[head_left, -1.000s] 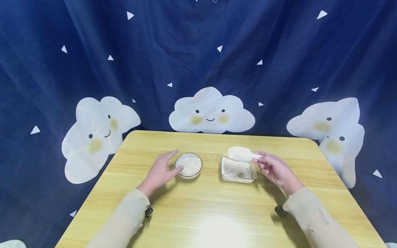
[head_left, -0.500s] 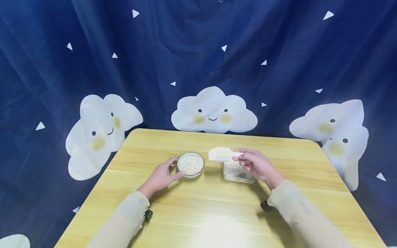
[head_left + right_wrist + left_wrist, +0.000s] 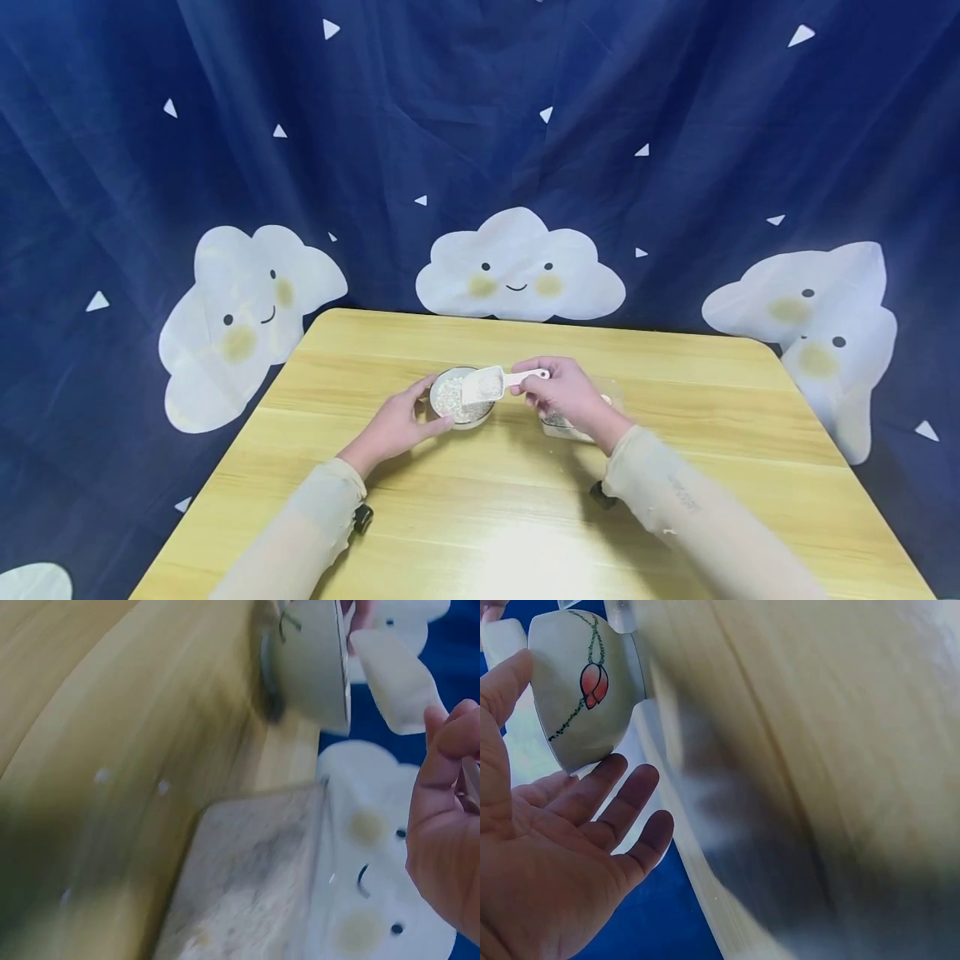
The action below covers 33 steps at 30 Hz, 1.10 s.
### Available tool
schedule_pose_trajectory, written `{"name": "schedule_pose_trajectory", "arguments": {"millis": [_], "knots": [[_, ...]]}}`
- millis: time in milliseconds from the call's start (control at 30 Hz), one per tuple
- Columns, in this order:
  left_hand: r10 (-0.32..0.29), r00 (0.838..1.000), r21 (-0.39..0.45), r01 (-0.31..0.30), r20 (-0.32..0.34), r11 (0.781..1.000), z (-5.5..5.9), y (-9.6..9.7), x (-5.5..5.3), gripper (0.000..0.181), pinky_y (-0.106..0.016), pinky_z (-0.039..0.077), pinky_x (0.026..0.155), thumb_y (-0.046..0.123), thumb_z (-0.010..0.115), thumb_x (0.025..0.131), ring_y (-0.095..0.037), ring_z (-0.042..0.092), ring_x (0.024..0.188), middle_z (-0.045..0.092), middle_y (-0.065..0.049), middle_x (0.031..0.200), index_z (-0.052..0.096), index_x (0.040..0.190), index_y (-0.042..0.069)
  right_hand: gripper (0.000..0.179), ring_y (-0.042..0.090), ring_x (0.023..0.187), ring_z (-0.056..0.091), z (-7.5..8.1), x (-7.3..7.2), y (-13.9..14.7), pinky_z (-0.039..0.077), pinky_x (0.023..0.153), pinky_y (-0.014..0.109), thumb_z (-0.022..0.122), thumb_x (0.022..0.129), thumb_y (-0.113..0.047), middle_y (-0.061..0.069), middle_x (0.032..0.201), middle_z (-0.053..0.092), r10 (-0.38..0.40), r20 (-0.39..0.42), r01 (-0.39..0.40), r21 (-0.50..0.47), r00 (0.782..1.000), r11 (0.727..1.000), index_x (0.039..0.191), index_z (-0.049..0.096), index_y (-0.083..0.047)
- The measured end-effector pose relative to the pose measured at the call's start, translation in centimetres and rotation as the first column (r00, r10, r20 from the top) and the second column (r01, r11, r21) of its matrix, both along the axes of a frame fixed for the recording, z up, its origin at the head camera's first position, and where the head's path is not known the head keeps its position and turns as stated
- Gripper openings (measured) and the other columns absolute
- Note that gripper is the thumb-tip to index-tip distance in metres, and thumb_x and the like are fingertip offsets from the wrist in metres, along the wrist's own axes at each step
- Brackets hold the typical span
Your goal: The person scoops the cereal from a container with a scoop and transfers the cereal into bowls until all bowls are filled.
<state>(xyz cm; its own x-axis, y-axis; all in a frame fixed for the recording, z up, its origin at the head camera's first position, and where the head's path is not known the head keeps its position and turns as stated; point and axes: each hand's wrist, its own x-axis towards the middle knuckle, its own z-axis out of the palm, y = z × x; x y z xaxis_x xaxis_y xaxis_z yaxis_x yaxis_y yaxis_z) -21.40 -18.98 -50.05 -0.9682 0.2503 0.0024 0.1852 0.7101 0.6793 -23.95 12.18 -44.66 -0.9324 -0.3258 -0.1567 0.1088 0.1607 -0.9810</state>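
My right hand (image 3: 566, 392) pinches the handle of a small white scoop (image 3: 483, 385). The scoop is over the right part of a bowl (image 3: 472, 426), tipped slightly toward it, with pale flakes like oats inside both. At the bowl's left side, my left hand (image 3: 397, 427) has its thumb and fingertips touching the rim and wall, fingers fairly straight. The left wrist view shows a red tulip-like flower painted on the bowl (image 3: 559, 682). A rectangular glass container (image 3: 566, 432) of similar flakes lies partly hidden beneath my right hand.
Both vessels stand on a wooden table (image 3: 450, 500) whose back edge meets a dark blue curtain (image 3: 480, 150) printed with clouds. A few loose flakes (image 3: 101, 775) are scattered on the tabletop near the container.
My right hand has carried the scoop left from above the glass container to over the bowl and tilted it. My left hand has stayed at the bowl.
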Motion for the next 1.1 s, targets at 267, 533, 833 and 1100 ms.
{"name": "schedule_pose_trajectory", "arguments": {"millis": [267, 533, 833, 1100], "knots": [[-0.002, 1.000, 0.018, 0.001, 0.013, 1.000, 0.2, 0.2, 0.2, 0.098, -0.057, 0.051, 0.117, 0.052, 0.083, 0.090, -0.041, 0.065, 0.134, 0.061, -0.024, 0.152, 0.038, 0.165, 0.008, 0.034, 0.017, 0.060, 0.061, 1.0, 1.0, -3.1, 0.048, 0.048, 0.026, 0.066, 0.091, -0.005, 0.005, 0.078, 0.078, 0.024, -0.136, -0.005, 0.138, 0.990, 0.990, 0.124, 0.074, -0.003], [-0.009, 1.000, 0.050, 0.008, 0.020, 0.999, 0.1, 0.3, 0.2, 0.097, -0.057, 0.052, 0.116, 0.049, 0.084, 0.090, -0.041, 0.065, 0.134, 0.061, -0.024, 0.152, 0.038, 0.165, 0.008, 0.031, 0.016, 0.054, 0.061, 1.3, 1.6, -4.6, 0.050, 0.048, 0.027, 0.068, 0.091, -0.008, 0.007, 0.070, 0.074, 0.024, -0.232, 0.030, 0.229, 0.972, 0.973, 0.121, 0.077, -0.011], [-0.014, 1.000, 0.045, 0.013, 0.011, 0.999, -0.1, 0.1, 0.2, 0.097, -0.057, 0.053, 0.115, 0.052, 0.083, 0.089, -0.039, 0.066, 0.133, 0.062, -0.021, 0.152, 0.039, 0.166, 0.012, 0.036, 0.013, 0.058, 0.062, 1.2, 1.2, -5.1, 0.055, 0.047, 0.032, 0.064, 0.091, -0.010, 0.022, 0.085, 0.077, -0.005, -0.247, 0.066, 0.241, 0.969, 0.968, 0.125, 0.075, -0.012], [-0.007, 1.000, 0.051, 0.005, 0.029, 0.999, -0.1, -0.1, 0.3, 0.099, -0.057, 0.050, 0.118, 0.053, 0.083, 0.090, -0.041, 0.064, 0.135, 0.059, -0.024, 0.154, 0.038, 0.166, 0.009, 0.035, 0.010, 0.056, 0.057, 1.0, 1.0, -4.6, 0.041, 0.044, 0.022, 0.064, 0.093, -0.007, 0.016, 0.087, 0.078, -0.018, -0.335, 0.128, 0.309, 0.942, 0.942, 0.125, 0.075, -0.011]]}}
